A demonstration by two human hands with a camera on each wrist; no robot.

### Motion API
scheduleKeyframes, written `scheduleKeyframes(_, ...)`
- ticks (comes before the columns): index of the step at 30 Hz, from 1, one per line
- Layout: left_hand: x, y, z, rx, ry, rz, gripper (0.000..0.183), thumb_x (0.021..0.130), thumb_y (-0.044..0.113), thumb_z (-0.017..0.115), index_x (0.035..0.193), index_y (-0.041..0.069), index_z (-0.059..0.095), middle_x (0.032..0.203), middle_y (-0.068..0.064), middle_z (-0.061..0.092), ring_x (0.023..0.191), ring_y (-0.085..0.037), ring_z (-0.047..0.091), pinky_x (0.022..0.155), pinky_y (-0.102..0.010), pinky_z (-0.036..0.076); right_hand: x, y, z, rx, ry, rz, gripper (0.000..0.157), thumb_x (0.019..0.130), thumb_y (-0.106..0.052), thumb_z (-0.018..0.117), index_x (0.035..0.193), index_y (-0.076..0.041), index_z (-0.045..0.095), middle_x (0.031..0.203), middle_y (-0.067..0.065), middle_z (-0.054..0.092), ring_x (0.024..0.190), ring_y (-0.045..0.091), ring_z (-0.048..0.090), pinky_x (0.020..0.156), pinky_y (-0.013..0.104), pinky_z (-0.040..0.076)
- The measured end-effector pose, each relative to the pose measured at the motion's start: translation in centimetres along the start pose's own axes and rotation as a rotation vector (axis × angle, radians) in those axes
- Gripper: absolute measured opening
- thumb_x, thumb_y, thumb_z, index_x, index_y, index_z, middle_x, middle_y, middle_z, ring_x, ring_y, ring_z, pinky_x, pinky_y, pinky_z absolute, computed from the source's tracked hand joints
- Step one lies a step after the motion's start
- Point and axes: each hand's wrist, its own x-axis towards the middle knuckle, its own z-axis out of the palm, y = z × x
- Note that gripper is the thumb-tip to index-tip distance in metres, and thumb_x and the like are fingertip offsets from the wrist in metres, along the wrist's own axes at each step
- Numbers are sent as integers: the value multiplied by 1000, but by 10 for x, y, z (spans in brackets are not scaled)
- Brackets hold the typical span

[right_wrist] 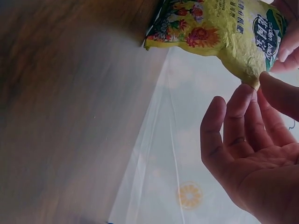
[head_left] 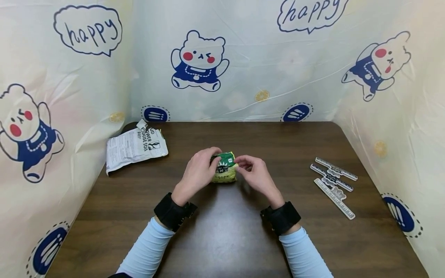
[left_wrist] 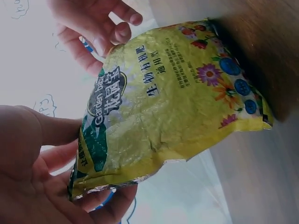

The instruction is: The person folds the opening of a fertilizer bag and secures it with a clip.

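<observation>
A yellow and green fertilizer bag (left_wrist: 154, 102), printed with flowers and a "Garden baby" label, stands upright at mid-table with its bottom edge at the tabletop. In the left wrist view my left hand (left_wrist: 32, 158) holds its upper left corner, thumb in front and fingers behind. My right hand (head_left: 255, 173) is at the opposite upper corner. There its thumb and forefinger pinch the bag's edge, while the other fingers are loosely bent, as the right wrist view shows. In the head view, the left hand (head_left: 199, 166) covers the left part of the bag (head_left: 225, 170).
On the dark wooden table (head_left: 222, 231), a white bag of soil (head_left: 135, 148) lies at the back left, over a dark round thing partly hidden behind it. Several small white and black rulers (head_left: 334, 199) lie at the right. A printed curtain (head_left: 243, 77) surrounds the table's back and sides.
</observation>
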Motion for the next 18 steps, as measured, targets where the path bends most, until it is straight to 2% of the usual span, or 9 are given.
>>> scheduleKeyframes(2, 0, -1, -1, 9, 0, 43, 22, 105, 18, 68, 125, 9, 71, 119, -6, 67, 106, -25, 60, 89, -45, 54, 0, 0, -1, -8, -7, -4, 18, 98, -1, 74, 115, -5, 76, 99, 5, 74, 89, 19, 67, 81, 40, 55)
scheduleKeyframes(9, 1, -7, -4, 107, -21, 291, 18, 94, 16, 83, 111, 11, 78, 123, -7, 60, 116, -28, 53, 97, -47, 47, 2, -1, -4, -47, -33, -12, 20, 99, -2, 74, 118, -5, 77, 99, 4, 74, 87, 19, 66, 79, 38, 55)
scheduleKeyframes(12, 1, -9, -4, 124, -31, 324, 21, 93, 16, 84, 113, 11, 79, 122, -6, 62, 115, -27, 55, 96, -47, 48, 3, -1, -5, -60, -33, -17, 19, 99, -3, 74, 118, -5, 77, 99, 3, 75, 86, 19, 66, 78, 38, 55)
scheduleKeyframes(18, 3, -11, -2, 124, -59, 323, 26, 96, 19, 81, 119, 9, 77, 116, -5, 63, 106, -24, 58, 89, -41, 52, 3, 1, -7, -100, -37, -14, 17, 99, -7, 75, 116, -5, 79, 99, 2, 76, 83, 19, 65, 75, 37, 55)
